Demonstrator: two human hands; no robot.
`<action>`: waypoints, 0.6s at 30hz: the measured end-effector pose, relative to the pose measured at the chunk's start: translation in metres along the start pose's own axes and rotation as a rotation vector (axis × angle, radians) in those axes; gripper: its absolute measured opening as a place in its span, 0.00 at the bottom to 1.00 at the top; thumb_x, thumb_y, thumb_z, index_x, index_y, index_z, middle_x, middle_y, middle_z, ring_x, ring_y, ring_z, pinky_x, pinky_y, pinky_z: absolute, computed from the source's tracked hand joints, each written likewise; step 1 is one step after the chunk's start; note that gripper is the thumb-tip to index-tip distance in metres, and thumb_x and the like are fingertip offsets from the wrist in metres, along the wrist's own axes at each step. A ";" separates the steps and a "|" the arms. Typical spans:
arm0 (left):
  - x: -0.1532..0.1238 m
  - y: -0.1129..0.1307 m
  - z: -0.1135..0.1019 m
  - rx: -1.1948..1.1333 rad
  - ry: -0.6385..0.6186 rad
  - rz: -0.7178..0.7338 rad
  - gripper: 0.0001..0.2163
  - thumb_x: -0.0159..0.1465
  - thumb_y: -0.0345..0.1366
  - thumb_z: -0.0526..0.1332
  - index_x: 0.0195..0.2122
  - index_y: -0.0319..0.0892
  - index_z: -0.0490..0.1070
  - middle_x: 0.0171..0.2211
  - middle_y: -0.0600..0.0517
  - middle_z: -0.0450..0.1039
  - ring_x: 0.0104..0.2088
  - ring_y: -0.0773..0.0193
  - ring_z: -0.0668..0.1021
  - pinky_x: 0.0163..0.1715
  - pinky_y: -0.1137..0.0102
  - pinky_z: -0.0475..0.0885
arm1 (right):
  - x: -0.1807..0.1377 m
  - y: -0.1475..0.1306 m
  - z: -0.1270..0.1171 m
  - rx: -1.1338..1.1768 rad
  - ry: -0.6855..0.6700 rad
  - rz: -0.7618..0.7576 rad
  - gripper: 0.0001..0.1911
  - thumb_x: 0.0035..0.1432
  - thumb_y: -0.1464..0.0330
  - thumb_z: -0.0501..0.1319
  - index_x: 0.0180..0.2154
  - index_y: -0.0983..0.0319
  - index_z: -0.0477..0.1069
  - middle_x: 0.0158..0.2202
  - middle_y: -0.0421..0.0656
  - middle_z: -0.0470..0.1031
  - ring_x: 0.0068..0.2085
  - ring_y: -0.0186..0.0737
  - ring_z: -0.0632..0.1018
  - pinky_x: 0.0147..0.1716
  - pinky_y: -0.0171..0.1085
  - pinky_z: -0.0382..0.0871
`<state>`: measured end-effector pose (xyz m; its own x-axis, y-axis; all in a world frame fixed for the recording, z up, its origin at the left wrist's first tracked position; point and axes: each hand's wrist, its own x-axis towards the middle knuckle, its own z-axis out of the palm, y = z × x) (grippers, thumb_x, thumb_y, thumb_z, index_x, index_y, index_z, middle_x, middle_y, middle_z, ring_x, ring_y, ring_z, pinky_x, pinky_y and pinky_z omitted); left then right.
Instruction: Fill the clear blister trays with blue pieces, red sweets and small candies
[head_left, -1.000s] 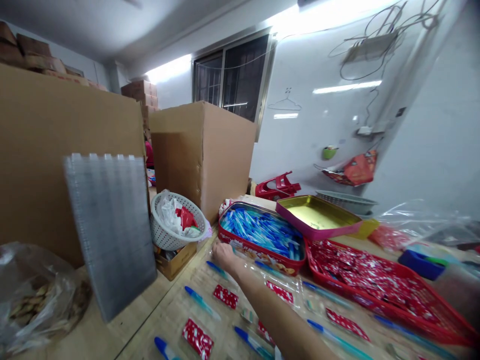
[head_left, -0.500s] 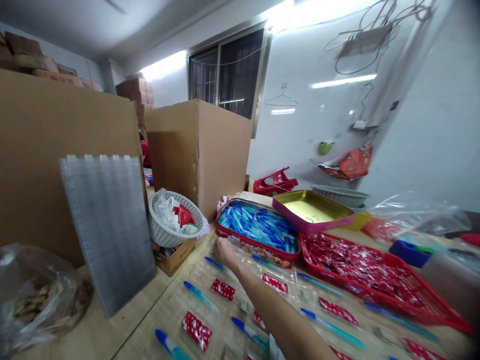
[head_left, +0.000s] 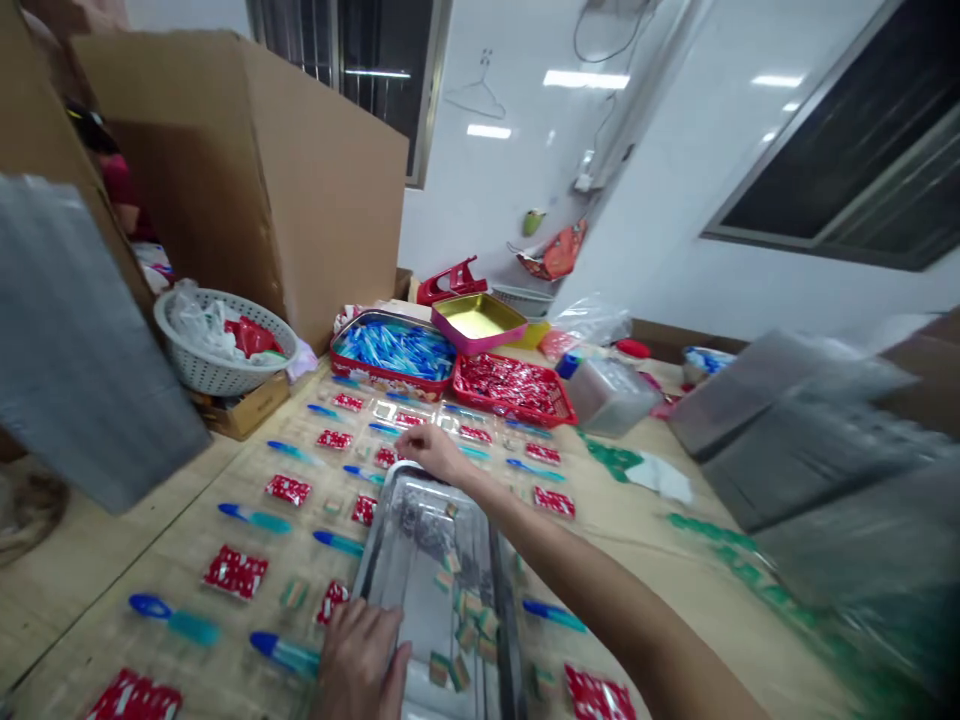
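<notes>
My right hand reaches forward over a clear compartment sheet that lies on the wooden table. Its fingers are pinched together just beyond the far end of a metal tray; what they hold is too small to make out. The sheet's pockets hold blue pens and red packets. My left hand grips the metal tray's near left rim. Several small wrapped sweets lie in the tray.
At the back stand a red tin of blue pens, a red basket of red packets and an open gold tin. A white basket and cardboard boxes stand at the left. Grey sheet stacks lie at the right.
The view has swung down and to the right. My right hand has drawn back from the red pen tin to the middle of the sheet. My left hand and the metal tray have come into view.
</notes>
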<state>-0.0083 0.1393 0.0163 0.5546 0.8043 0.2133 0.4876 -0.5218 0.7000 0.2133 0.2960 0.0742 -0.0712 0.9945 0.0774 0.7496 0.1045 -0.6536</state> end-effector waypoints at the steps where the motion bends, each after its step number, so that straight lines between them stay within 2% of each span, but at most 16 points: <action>1: 0.002 0.002 0.001 0.059 -0.005 0.017 0.09 0.63 0.33 0.53 0.39 0.44 0.72 0.33 0.48 0.74 0.38 0.54 0.73 0.45 0.58 0.65 | -0.029 0.002 -0.007 0.009 -0.019 -0.006 0.09 0.48 0.75 0.57 0.28 0.66 0.77 0.24 0.38 0.74 0.27 0.33 0.72 0.27 0.28 0.61; 5: 0.006 0.024 0.003 0.189 -0.143 -0.013 0.09 0.60 0.30 0.53 0.35 0.43 0.72 0.35 0.48 0.74 0.40 0.54 0.73 0.44 0.59 0.66 | -0.129 0.014 -0.023 -0.059 -0.113 0.050 0.09 0.44 0.77 0.59 0.28 0.64 0.77 0.24 0.39 0.75 0.26 0.33 0.71 0.25 0.28 0.59; 8: 0.004 0.042 0.007 0.234 -0.238 -0.070 0.10 0.58 0.27 0.53 0.37 0.42 0.73 0.39 0.47 0.74 0.45 0.53 0.72 0.49 0.58 0.63 | -0.174 0.020 -0.019 -0.092 -0.168 0.084 0.09 0.45 0.76 0.60 0.29 0.63 0.77 0.27 0.40 0.77 0.29 0.35 0.73 0.28 0.29 0.60; 13: -0.003 0.047 0.020 0.262 -0.321 -0.096 0.18 0.58 0.25 0.53 0.48 0.46 0.70 0.51 0.45 0.69 0.54 0.53 0.68 0.57 0.52 0.55 | -0.202 0.012 -0.005 -0.181 -0.176 0.077 0.11 0.49 0.74 0.59 0.35 0.61 0.77 0.30 0.42 0.77 0.32 0.38 0.74 0.33 0.32 0.60; 16: -0.005 0.043 0.027 0.279 -0.307 -0.098 0.18 0.58 0.23 0.53 0.47 0.45 0.69 0.53 0.45 0.68 0.56 0.54 0.66 0.59 0.53 0.53 | -0.204 0.007 0.001 -0.207 -0.173 0.008 0.17 0.51 0.76 0.55 0.41 0.59 0.75 0.35 0.43 0.77 0.38 0.39 0.74 0.40 0.35 0.57; 18: -0.005 0.042 0.027 0.280 -0.294 -0.105 0.15 0.59 0.23 0.53 0.43 0.43 0.70 0.51 0.45 0.69 0.55 0.55 0.67 0.58 0.54 0.54 | -0.202 0.007 0.005 -0.218 -0.202 -0.040 0.17 0.50 0.77 0.54 0.40 0.59 0.75 0.36 0.43 0.76 0.38 0.39 0.73 0.41 0.36 0.56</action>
<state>0.0278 0.1052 0.0260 0.6415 0.7628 -0.0816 0.6936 -0.5312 0.4866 0.2294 0.0957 0.0506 -0.2163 0.9741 -0.0658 0.8658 0.1602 -0.4740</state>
